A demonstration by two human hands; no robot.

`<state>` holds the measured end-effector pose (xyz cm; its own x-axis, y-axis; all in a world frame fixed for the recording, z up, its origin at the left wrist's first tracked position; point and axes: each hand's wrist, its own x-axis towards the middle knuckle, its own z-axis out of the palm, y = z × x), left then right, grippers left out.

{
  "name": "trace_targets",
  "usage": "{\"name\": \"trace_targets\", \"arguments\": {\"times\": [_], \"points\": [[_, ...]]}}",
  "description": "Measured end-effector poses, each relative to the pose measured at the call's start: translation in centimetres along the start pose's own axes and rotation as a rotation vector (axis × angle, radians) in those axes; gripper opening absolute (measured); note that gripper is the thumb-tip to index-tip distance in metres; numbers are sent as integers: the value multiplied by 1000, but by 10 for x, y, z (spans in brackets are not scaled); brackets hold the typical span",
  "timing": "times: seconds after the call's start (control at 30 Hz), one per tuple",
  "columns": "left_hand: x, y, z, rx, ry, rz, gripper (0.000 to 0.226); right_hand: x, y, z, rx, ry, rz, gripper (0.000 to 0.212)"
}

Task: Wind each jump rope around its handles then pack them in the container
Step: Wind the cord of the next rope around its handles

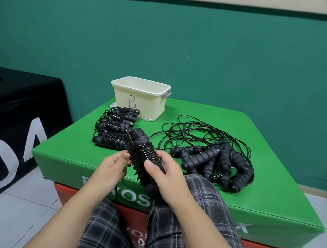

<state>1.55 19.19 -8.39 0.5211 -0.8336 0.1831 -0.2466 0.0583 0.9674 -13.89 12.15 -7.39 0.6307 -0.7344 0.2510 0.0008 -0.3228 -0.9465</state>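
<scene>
Cloth, black with white lettering [19, 128], drapes something at the far left, apart from the work. On the green padded counter [268, 183], wound bundles [112, 127] lie in a tidy row at the left, just in front of the cream container [141, 99], which is marked with a letter B and stands at the far edge with its mouth open; I judge the row is staged there so that packing is a short reach once winding is done, and none appear to be in the container yet, though its inside is mostly hidden. At the near edge the left hand [111, 170] has its fingers curled and seems to pinch the cord where it leaves the coil, probably to keep tension and feed it on. The jump rope being wound [145, 156] stands tilted between both hands, its paired handles already covered with many close turns, while a short tail of cord hangs down toward the lap. The right hand [166, 177] is clamped round the handles, thumb pressed on the coils, likely to stop them springing loose. To the right lies a tangled pile of unwound ropes [213, 159], handles heaped near, cords looped farther back, waiting their turn.
</scene>
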Motion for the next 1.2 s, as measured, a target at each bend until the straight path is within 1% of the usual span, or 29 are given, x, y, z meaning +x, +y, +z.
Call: {"name": "trace_targets", "arguments": {"times": [0.03,0.1,0.13,0.17,0.23,0.27,0.33,0.4,0.47,0.5,0.53,0.63,0.67,0.73,0.83,1.0,1.07,1.2], "points": [[-1,3,0,20,-22,-9,106,1,1,-1,15,-4,-10,56],[-2,7,-1,37,-37,0,107,1,1,-2,43,-16,-10,45],[-3,9,-1,45,-28,7,100,1,0,-3,46,-24,-3,37],[-3,11,0,60,-10,12,88,1,-1,-3,34,-25,3,31],[-4,14,3,104,33,5,67,3,1,-1,-35,29,-17,24],[-5,15,4,135,55,-2,59,4,2,-1,-86,77,-39,25],[-6,15,7,212,107,-14,52,5,2,0,-240,139,-131,33],[-6,13,8,262,133,-17,51,5,4,1,-394,135,-203,33],[-7,11,8,293,142,-9,51,4,2,1,-467,101,-170,34],[-7,11,8,298,141,-4,51,4,2,1,-503,74,-142,38],[-7,9,6,297,133,4,51,4,1,1,-555,40,-117,46],[-5,7,3,295,88,71,44,3,-1,2,-723,-31,-58,87],[-5,6,2,306,74,95,40,3,-1,2,-756,-32,-44,97],[-5,4,2,314,44,137,37,2,0,4,-771,-6,-33,104],[-6,3,4,297,10,201,37,0,-1,4,-744,54,-26,96],[-5,1,3,320,-12,264,36,-1,-2,5,-694,79,-5,82],[-5,-1,2,315,-15,256,34,-2,-3,6,-645,97,-8,78],[-3,-2,-1,283,-13,149,23,-4,-7,4,-502,138,10,63]]}}
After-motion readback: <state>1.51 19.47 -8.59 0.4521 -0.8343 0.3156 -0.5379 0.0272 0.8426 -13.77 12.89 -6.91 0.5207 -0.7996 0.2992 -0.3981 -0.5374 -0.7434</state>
